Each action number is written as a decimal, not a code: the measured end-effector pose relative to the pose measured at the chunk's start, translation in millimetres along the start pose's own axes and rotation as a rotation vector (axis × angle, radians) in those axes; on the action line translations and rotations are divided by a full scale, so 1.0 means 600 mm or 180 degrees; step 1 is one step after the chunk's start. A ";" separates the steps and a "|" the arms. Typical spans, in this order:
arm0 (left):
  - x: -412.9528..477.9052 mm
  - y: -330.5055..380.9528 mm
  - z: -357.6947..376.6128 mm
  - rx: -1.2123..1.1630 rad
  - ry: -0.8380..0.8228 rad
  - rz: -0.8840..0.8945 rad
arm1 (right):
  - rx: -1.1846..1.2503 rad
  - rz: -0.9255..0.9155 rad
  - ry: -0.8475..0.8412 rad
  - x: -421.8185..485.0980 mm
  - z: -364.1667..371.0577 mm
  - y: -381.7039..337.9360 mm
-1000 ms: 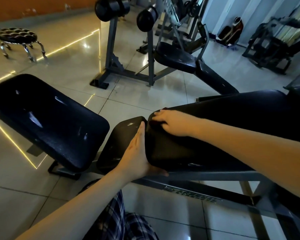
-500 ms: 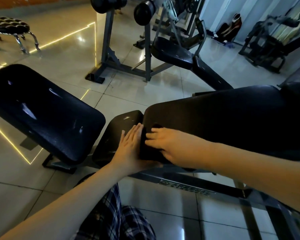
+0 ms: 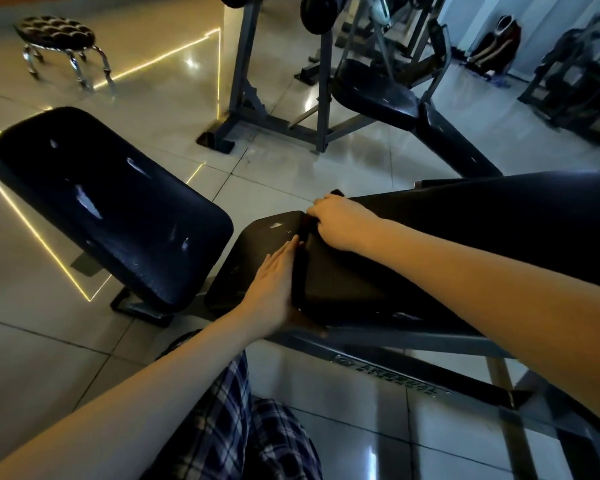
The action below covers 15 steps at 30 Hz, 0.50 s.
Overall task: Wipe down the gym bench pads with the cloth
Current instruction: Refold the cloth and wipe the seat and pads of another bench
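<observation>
Head view: our right hand (image 3: 340, 221) presses a dark cloth (image 3: 309, 226) on the back pad (image 3: 465, 244) end at center, left hand (image 3: 274, 285) flat, empty, bracing it; seat pad (image 3: 257, 251) at 9 o'clock probably remains.

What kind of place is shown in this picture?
Most likely a gym: padded black bench pads, a metal-framed exercise machine with its own seat, and more equipment standing on the glossy tiled floor.
</observation>
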<state>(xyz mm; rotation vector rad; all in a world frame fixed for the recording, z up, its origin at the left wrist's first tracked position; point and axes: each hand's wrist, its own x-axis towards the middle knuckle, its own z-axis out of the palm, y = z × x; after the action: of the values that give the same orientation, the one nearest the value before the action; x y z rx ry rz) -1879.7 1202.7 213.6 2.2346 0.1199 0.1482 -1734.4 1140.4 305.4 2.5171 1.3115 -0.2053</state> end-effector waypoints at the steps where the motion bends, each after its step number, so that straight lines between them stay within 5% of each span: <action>1: -0.001 -0.002 -0.002 -0.0025 -0.0014 0.0027 | -0.0025 0.0002 0.0018 0.007 0.002 -0.004; 7: -0.012 -0.007 0.005 0.0031 0.0200 0.0136 | 0.0033 -0.0519 -0.0059 -0.092 0.013 -0.037; 12: 0.012 -0.020 0.008 -0.0436 -0.0197 -0.0111 | -0.0636 -0.1087 0.0289 -0.233 0.038 -0.052; 15: 0.012 -0.007 0.006 0.0659 -0.0420 0.0699 | -0.1366 -0.1578 0.0510 -0.282 0.073 -0.028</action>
<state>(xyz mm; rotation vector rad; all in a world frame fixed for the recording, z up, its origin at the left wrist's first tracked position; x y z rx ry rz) -1872.5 1203.7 208.3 2.4532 -0.1905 0.1106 -1845.1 1003.9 304.4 1.8573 1.8043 0.1657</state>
